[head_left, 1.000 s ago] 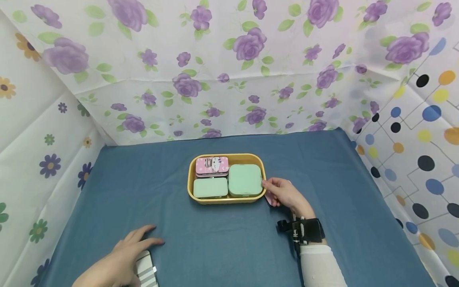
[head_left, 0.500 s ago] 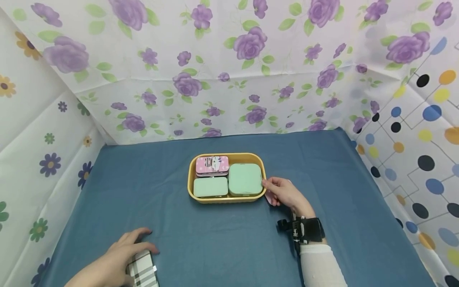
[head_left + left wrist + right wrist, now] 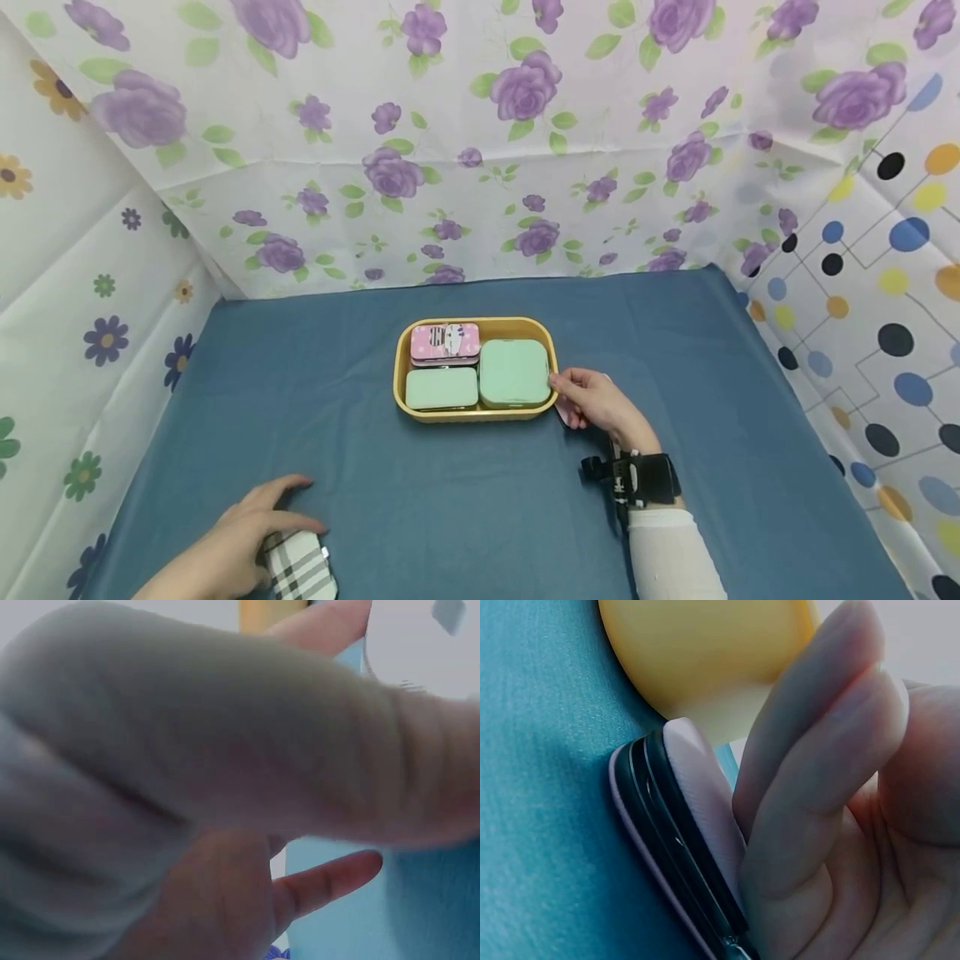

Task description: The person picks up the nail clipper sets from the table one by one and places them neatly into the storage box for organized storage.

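In the head view my left hand point(image 3: 232, 542) holds a plaid white-and-grey case point(image 3: 303, 567) at the lower left, with one finger stretched out beyond it. In the left wrist view the blurred thumb point(image 3: 300, 750) overlaps a white surface point(image 3: 420, 645). My right hand point(image 3: 600, 408), fingers curled, is at the right end of a yellow basket point(image 3: 465, 418); its fingertips overlap the rim. Whether they pinch the rim is unclear. Beneath this hand lies a pink tin point(image 3: 705, 787) with a dark seam, close against the fingers.
Inside the basket sit a large square mint-green tin point(image 3: 514, 372), a smaller mint-green tin point(image 3: 442, 388) and a pink cartoon tin point(image 3: 446, 342). Blue cloth point(image 3: 435, 500) covers the table. Patterned sheets point(image 3: 450, 167) hang at the back and both sides.
My left hand has shifted slightly left, and more of the plaid case shows, now turned with a lower corner visible. The right hand stays in place beside the basket.
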A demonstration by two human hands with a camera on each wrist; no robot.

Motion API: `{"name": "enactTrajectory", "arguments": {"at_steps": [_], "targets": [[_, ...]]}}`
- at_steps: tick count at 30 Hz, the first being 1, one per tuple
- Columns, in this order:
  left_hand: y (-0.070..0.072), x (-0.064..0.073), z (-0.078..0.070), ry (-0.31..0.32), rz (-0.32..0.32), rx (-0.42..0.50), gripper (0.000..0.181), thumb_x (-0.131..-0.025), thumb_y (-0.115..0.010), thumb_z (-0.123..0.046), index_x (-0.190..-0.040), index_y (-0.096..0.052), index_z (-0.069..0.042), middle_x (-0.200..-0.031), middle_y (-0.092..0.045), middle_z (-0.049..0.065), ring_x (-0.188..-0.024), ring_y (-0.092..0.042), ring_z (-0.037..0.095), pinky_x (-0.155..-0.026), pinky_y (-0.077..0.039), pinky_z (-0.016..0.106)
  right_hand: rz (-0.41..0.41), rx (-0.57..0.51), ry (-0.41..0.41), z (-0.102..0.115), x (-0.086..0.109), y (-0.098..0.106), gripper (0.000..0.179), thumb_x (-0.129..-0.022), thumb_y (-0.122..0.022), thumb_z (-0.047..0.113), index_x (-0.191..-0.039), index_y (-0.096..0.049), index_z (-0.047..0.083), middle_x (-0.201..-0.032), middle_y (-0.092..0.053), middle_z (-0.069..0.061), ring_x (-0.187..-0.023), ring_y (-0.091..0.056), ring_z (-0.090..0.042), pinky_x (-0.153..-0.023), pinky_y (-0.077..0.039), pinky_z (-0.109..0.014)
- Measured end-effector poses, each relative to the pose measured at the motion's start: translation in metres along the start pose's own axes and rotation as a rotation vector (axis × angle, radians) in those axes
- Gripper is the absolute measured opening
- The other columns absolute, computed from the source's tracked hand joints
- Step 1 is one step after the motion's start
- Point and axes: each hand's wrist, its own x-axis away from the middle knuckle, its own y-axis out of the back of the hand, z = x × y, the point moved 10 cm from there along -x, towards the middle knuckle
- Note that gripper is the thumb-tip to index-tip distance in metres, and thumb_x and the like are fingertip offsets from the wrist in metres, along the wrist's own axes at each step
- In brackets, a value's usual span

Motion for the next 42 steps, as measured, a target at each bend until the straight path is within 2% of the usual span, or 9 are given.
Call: {"name": "enactTrajectory", "arguments": {"at_steps": [3, 7, 12, 17, 23, 26, 30, 35, 42], "targets": [[0.003, 0.001, 0.003, 0.011, -0.025, -0.013, 0.06, -0.076, -0.096, -0.012, -0.125, -0.073, -0.036, -0.155, -0.043, 0.025, -0.134, -0.044, 0.06, -0.086, -0.048, 0.073, 0.006, -0.002, 0.0, 0.0, 0.001, -0.001, 0.051, -0.106, -0.064, 0.054, -0.098, -0.067, 0.004, -0.067, -0.06, -0.008, -0.056, -0.058, -0.017, -0.053, -0.051, -0.032], [0.004, 0.001, 0.004, 0.004, -0.068, -0.031, 0.065, -0.073, -0.099, -0.033, -0.131, -0.07, -0.032, -0.151, -0.047, 0.022, -0.131, -0.048, 0.056, -0.087, -0.048, 0.072, 0.008, -0.005, -0.005, 0.0, 0.0, -0.002, 0.051, -0.105, -0.064, 0.054, -0.098, -0.067, 0.003, -0.067, -0.061, -0.009, -0.056, -0.058, -0.017, -0.053, -0.051, -0.032], [0.003, -0.003, -0.004, -0.041, -0.131, -0.092, 0.071, -0.076, -0.097, -0.024, -0.141, -0.069, -0.025, -0.144, -0.053, 0.012, -0.126, -0.054, 0.043, -0.09, -0.049, 0.065, -0.001, -0.002, -0.014, 0.001, 0.0, -0.001, 0.051, -0.105, -0.065, 0.055, -0.098, -0.067, 0.005, -0.067, -0.061, -0.008, -0.056, -0.058, -0.017, -0.053, -0.051, -0.032], [0.001, -0.01, -0.012, -0.072, -0.166, -0.122, 0.079, -0.068, -0.099, -0.01, -0.139, -0.07, -0.028, -0.138, -0.053, 0.005, -0.122, -0.053, 0.036, -0.089, -0.048, 0.06, 0.0, 0.0, -0.01, 0.001, -0.001, -0.001, 0.05, -0.105, -0.064, 0.055, -0.098, -0.067, 0.005, -0.067, -0.061, -0.008, -0.056, -0.058, -0.017, -0.053, -0.051, -0.031], [0.001, -0.014, -0.016, -0.079, -0.181, -0.149, 0.082, -0.061, -0.101, -0.006, -0.134, -0.071, -0.029, -0.131, -0.053, -0.002, -0.115, -0.051, 0.029, -0.088, -0.048, 0.054, 0.005, -0.008, 0.0, 0.001, -0.001, -0.002, 0.051, -0.105, -0.064, 0.055, -0.098, -0.067, 0.004, -0.068, -0.061, -0.009, -0.056, -0.058, -0.017, -0.053, -0.05, -0.031], [-0.001, -0.014, -0.018, -0.1, -0.172, -0.148, 0.084, -0.061, -0.1, -0.004, -0.135, -0.071, -0.032, -0.126, -0.051, -0.006, -0.11, -0.047, 0.022, -0.085, -0.046, 0.043, 0.005, -0.011, -0.004, 0.0, -0.001, -0.003, 0.051, -0.105, -0.065, 0.055, -0.099, -0.067, 0.004, -0.068, -0.061, -0.008, -0.056, -0.058, -0.016, -0.052, -0.05, -0.03], [-0.006, -0.017, -0.02, -0.101, -0.123, -0.102, 0.084, -0.064, -0.097, -0.003, -0.135, -0.072, -0.039, -0.119, -0.048, -0.009, -0.102, -0.041, 0.016, -0.079, -0.039, 0.033, 0.003, -0.009, -0.004, -0.001, 0.0, -0.002, 0.05, -0.105, -0.064, 0.054, -0.098, -0.067, 0.005, -0.068, -0.061, -0.008, -0.056, -0.058, -0.016, -0.052, -0.05, -0.03], [-0.007, -0.019, -0.023, -0.09, -0.105, -0.084, 0.079, -0.066, -0.097, -0.005, -0.132, -0.074, -0.041, -0.116, -0.049, -0.01, -0.1, -0.04, 0.016, -0.078, -0.038, 0.032, -0.002, -0.008, -0.008, -0.001, 0.0, 0.0, 0.05, -0.105, -0.064, 0.054, -0.098, -0.067, 0.005, -0.068, -0.061, -0.008, -0.055, -0.057, -0.016, -0.052, -0.051, -0.03], [-0.005, -0.019, -0.024, -0.094, -0.123, -0.106, 0.074, -0.07, -0.096, -0.011, -0.134, -0.072, -0.039, -0.117, -0.05, -0.011, -0.102, -0.042, 0.014, -0.078, -0.043, 0.032, -0.004, -0.008, -0.005, -0.001, 0.001, 0.001, 0.05, -0.106, -0.063, 0.055, -0.098, -0.067, 0.005, -0.068, -0.061, -0.008, -0.055, -0.057, -0.016, -0.052, -0.05, -0.03]]}}
